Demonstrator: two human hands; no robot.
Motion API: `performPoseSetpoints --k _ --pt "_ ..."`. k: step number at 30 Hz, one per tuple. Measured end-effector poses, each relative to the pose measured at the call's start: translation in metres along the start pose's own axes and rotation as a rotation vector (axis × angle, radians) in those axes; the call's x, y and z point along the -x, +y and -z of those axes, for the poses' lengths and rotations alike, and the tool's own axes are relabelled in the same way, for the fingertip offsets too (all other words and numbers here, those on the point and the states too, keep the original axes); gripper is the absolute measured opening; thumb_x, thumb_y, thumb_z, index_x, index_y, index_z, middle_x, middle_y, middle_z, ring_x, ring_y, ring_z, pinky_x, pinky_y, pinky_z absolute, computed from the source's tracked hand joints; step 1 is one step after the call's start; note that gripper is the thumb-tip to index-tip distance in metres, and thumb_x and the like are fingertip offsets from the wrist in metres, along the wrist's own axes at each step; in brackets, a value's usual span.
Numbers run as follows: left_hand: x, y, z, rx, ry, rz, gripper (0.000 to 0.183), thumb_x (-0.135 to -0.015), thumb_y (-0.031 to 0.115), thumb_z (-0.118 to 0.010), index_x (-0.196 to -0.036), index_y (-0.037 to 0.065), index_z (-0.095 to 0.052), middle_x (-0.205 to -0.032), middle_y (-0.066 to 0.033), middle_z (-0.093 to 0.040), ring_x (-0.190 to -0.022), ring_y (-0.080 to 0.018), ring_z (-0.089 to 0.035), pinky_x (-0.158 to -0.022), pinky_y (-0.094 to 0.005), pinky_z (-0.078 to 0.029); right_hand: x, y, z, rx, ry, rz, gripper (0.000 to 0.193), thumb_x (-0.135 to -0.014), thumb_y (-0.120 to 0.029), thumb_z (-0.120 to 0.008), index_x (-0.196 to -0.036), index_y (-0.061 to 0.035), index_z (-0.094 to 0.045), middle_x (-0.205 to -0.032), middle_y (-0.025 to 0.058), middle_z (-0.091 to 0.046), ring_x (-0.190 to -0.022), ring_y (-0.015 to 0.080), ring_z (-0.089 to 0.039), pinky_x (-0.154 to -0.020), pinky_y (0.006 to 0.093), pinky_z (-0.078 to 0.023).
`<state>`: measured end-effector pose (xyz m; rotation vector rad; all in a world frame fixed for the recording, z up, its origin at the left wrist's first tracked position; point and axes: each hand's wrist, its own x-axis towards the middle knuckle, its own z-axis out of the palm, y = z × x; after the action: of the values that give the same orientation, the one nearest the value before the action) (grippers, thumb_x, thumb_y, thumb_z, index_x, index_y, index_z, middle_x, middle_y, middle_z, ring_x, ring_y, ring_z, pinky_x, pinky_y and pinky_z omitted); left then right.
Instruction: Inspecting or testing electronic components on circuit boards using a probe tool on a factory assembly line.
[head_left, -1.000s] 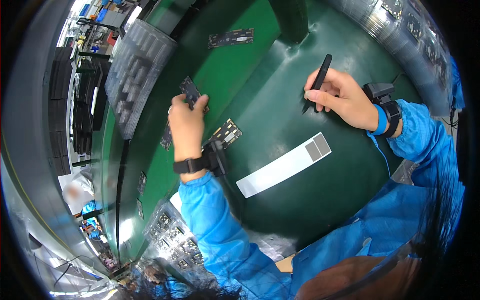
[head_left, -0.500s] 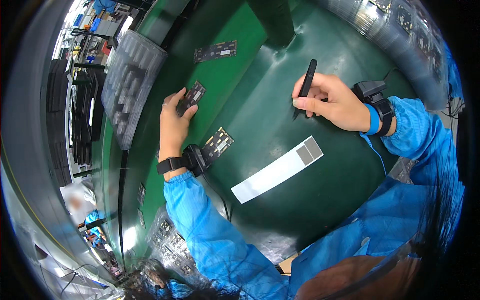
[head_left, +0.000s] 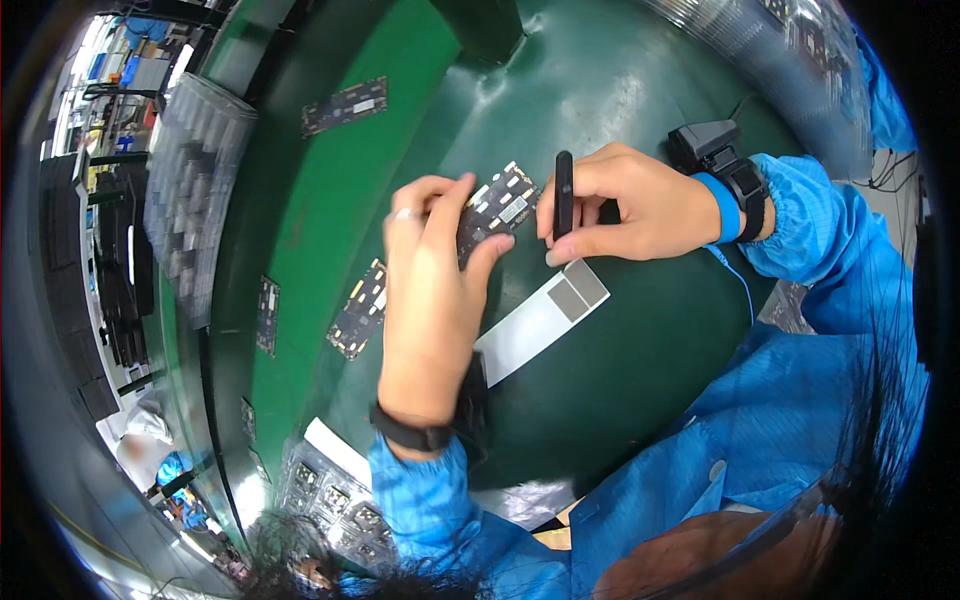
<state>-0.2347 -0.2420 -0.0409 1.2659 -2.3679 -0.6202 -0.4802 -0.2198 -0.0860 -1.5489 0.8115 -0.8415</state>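
My left hand (head_left: 430,260) grips a dark circuit board (head_left: 503,205) between thumb and fingers, above the green mat. Close to the board's right end, my right hand (head_left: 625,205) is closed around a black pen-shaped tool (head_left: 564,190) that stands nearly upright; its tip cannot be made out. Below both hands lies a white strip (head_left: 530,325) with two grey patches at its far end, its near end covered by my left wrist. A second circuit board (head_left: 355,318) rests to the left, partly hidden behind my left hand.
On the bright green belt at left lie further boards, one far off (head_left: 345,106) and one nearer (head_left: 267,316). A clear tray of parts (head_left: 335,500) sits by my left sleeve. Stacked clear trays stand at left (head_left: 195,190) and upper right (head_left: 790,90). A blue cord (head_left: 735,275) hangs from my right wrist.
My left hand has brought the circuit board rightward from the belt to over the mat. My right hand has moved slightly left, and the black tool now stands more upright. The view has shifted somewhat.
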Motion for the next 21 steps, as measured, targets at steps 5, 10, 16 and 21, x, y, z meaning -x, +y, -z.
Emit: performPoseSetpoints --k 5,10,16,21 --pt "0.069 0.092 0.001 -0.202 -0.28 0.26 0.057 -0.091 0.019 -0.078 -0.139 -0.003 -0.056 -0.134 -0.0209 -0.054 -0.121 -0.0401 -0.058 -0.098 -0.047 -0.052 0.001 -0.001 0.001 0.065 -0.087 0.043 0.02 -0.095 -0.014 -0.08 -0.104 0.0005 -0.07 -0.085 0.0093 -0.075 -0.07 0.0175 -0.072 -0.064 0.03 -0.058" --pt "0.085 0.117 -0.042 -0.232 -0.31 0.168 0.076 -0.085 0.028 -0.083 -0.144 -0.008 -0.051 -0.146 -0.0216 -0.05 -0.126 -0.0368 -0.058 -0.104 -0.0424 -0.053 -0.001 -0.008 0.004 0.121 -0.116 0.048 0.021 -0.097 -0.016 -0.078 -0.102 0.0016 -0.069 -0.082 0.0101 -0.074 -0.07 0.0175 -0.071 -0.063 0.0305 -0.058" --pt "0.085 0.119 -0.047 -0.282 -0.25 0.16 0.079 -0.08 0.028 -0.087 -0.141 -0.009 -0.054 -0.144 -0.0226 -0.051 -0.124 -0.0389 -0.058 -0.103 -0.045 -0.054 -0.003 -0.007 0.003 0.164 -0.118 0.049 0.021 -0.097 -0.016 -0.079 -0.102 0.0017 -0.07 -0.085 0.0104 -0.077 -0.073 0.0157 -0.074 -0.064 0.0294 -0.058" --pt "0.081 0.118 -0.038 -0.399 -0.309 0.157 0.072 -0.092 0.045 -0.074 -0.144 -0.003 -0.056 -0.144 -0.0167 -0.054 -0.128 -0.0283 -0.059 -0.114 -0.042 -0.048 -0.01 -0.007 -0.003 -0.178 0.05 -0.082 0.018 -0.096 -0.014 -0.079 -0.103 0.0019 -0.073 -0.091 0.0063 -0.078 -0.077 0.0097 -0.072 -0.07 0.0263 -0.057"
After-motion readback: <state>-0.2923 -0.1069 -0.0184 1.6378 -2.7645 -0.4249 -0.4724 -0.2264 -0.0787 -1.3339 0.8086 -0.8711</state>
